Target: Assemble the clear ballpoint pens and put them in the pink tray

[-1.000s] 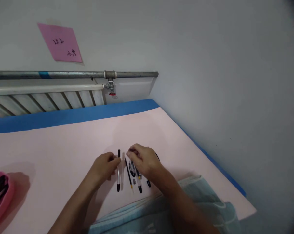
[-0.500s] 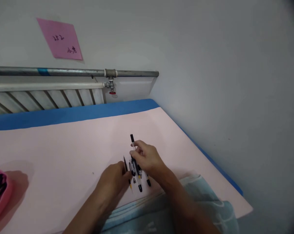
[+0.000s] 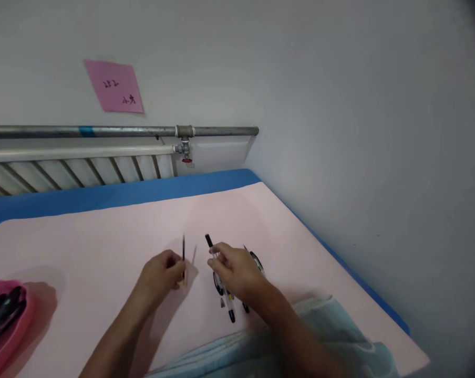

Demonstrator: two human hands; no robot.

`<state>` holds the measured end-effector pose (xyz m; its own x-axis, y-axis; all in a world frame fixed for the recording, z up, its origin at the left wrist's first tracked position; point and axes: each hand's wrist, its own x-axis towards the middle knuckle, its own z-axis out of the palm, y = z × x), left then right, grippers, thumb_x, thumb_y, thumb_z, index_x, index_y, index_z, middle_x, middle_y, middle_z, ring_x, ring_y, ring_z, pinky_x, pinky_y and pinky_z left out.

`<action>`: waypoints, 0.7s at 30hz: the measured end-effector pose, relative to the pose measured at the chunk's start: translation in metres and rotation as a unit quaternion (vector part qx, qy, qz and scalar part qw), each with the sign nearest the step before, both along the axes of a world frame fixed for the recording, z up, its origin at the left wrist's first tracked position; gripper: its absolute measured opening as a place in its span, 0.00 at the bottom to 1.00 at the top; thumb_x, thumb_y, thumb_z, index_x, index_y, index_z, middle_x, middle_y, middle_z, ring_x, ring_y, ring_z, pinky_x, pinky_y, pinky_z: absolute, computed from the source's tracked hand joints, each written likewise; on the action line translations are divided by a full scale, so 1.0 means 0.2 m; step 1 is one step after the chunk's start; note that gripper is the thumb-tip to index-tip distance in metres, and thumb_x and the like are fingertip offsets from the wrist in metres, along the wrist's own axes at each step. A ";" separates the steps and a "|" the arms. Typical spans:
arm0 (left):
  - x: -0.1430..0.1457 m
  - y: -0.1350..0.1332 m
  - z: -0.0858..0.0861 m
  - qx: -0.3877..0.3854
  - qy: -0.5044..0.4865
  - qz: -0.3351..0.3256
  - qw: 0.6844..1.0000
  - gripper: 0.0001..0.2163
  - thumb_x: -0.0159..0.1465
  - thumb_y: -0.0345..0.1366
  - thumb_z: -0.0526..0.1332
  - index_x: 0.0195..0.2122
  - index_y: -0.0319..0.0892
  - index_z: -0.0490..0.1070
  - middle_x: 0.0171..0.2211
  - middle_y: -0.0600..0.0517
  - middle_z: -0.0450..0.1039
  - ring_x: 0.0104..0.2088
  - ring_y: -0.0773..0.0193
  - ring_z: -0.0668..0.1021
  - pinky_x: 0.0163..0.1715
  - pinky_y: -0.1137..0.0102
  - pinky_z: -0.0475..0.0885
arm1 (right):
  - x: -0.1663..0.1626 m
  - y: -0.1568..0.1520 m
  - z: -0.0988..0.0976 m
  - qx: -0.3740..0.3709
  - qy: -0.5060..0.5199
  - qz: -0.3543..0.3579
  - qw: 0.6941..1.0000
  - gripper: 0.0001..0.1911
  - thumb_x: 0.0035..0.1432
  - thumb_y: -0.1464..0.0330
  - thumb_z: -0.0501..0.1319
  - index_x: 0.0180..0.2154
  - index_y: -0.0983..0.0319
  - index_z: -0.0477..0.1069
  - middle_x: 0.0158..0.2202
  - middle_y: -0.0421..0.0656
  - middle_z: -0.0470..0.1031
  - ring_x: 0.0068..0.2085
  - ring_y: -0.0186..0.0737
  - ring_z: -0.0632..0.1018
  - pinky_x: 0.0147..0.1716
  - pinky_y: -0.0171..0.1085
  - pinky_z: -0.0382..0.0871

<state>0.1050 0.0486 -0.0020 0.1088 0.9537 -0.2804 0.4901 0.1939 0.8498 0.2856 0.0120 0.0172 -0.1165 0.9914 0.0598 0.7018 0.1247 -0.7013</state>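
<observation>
Head view: the left hand point(image 3: 162, 274) pinches a thin black refill point(image 3: 183, 251), which stands up beyond the fingers. The right hand point(image 3: 234, 269), just beside the left, grips a clear pen barrel point(image 3: 209, 243) with a black end. Loose pen parts point(image 3: 231, 313) lie on the desk point(image 3: 103, 241) under the right hand.

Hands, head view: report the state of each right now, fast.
Left hand: closed, pinching a thin black pen refill.
Right hand: closed, holding a clear pen barrel with a black end.
</observation>
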 end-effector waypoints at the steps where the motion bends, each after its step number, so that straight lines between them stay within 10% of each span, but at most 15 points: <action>1: -0.02 0.02 0.01 -0.017 -0.108 0.037 0.993 0.06 0.50 0.38 0.58 0.21 0.41 0.65 0.18 0.53 0.69 0.20 0.67 0.71 0.24 0.70 0.66 | -0.01 -0.01 0.00 -0.001 0.000 0.020 1.000 0.11 0.56 0.66 0.53 0.39 0.60 0.70 0.24 0.38 0.71 0.25 0.31 0.69 0.24 0.29 0.55; 8: -0.08 0.06 0.07 -0.019 -0.413 0.197 0.889 0.09 0.44 0.34 0.66 0.23 0.38 0.66 0.20 0.55 0.71 0.20 0.71 0.72 0.21 0.75 0.69 | -0.08 -0.04 -0.03 -0.029 -0.001 0.095 0.995 0.11 0.52 0.69 0.55 0.39 0.60 0.71 0.26 0.38 0.73 0.26 0.32 0.70 0.25 0.29 0.56; 21: -0.09 0.05 0.07 0.003 -0.400 0.187 0.897 0.08 0.45 0.34 0.65 0.23 0.37 0.67 0.19 0.54 0.70 0.20 0.71 0.72 0.20 0.75 0.69 | -0.09 -0.05 0.00 -0.018 -0.030 0.120 0.992 0.08 0.52 0.70 0.54 0.33 0.60 0.71 0.25 0.38 0.72 0.25 0.32 0.69 0.24 0.29 0.52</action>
